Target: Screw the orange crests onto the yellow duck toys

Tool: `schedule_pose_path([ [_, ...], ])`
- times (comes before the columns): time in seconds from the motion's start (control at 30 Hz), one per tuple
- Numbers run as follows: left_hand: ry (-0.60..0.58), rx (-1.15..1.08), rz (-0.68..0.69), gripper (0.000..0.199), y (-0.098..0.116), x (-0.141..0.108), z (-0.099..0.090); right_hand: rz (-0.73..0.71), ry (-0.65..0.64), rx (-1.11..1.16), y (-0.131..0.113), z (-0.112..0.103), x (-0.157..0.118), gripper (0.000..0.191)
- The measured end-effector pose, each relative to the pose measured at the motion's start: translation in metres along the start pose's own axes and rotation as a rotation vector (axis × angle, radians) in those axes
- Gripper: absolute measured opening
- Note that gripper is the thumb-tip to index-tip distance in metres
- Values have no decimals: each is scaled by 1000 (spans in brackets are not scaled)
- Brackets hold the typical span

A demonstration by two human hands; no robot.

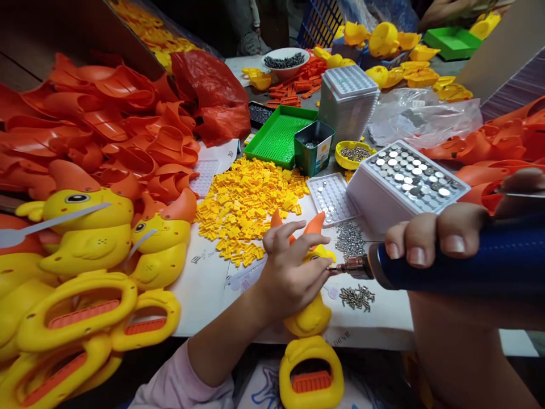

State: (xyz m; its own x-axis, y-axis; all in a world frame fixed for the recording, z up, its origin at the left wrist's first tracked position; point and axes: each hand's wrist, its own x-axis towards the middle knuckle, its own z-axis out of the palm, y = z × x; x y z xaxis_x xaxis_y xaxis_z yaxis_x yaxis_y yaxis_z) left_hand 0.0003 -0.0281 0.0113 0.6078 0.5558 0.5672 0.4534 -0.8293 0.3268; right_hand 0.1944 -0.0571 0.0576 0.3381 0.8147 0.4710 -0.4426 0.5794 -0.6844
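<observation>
A yellow duck toy (310,318) with an orange beak and a ring handle lies at the table's front edge, the handle hanging over it. Across its upper part rests my left hand (292,270), holding it with the fingers spread over its head. My right hand (434,236) is wrapped round a blue electric screwdriver (426,267), which lies level and points left. Its metal bit reaches the duck's head beside my left fingertips; the exact contact point is too small to tell. A pile of screws (357,297) lies just below the bit.
Yellow parts (244,204) are heaped mid-table. Duck toys (89,227) and orange shells (106,113) crowd the left. Behind stand a green tray (279,136), a dark tin (314,150) and a white tray stack (383,199) bearing round metal discs. A person's arm shows at the top right.
</observation>
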Motion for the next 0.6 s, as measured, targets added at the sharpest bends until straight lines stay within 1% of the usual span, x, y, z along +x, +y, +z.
schedule_pose_path([
  [0.07,-5,-21,-7,12,0,0,0,-11,22,-13,1,0,-1,26],
  [0.13,-13,-30,-10,12,0,0,0,-1,37,-59,1,-2,-3,19],
  [0.2,-15,-34,-8,11,0,0,0,-3,17,-72,1,-4,-4,14],
  [0.3,-4,-43,-9,10,0,0,0,-15,-35,-37,1,-6,-5,14],
  [0.37,-2,-57,-24,10,0,1,0,-43,-71,-18,2,-3,-4,7],
  [0.43,-2,-64,-45,9,1,2,0,-85,-87,-6,3,4,-2,8],
  [0.53,-2,-61,-79,10,3,2,1,-100,-58,-30,6,13,0,9],
  [0.6,-12,-64,-101,10,4,2,2,-83,-41,-59,6,13,-2,7],
])
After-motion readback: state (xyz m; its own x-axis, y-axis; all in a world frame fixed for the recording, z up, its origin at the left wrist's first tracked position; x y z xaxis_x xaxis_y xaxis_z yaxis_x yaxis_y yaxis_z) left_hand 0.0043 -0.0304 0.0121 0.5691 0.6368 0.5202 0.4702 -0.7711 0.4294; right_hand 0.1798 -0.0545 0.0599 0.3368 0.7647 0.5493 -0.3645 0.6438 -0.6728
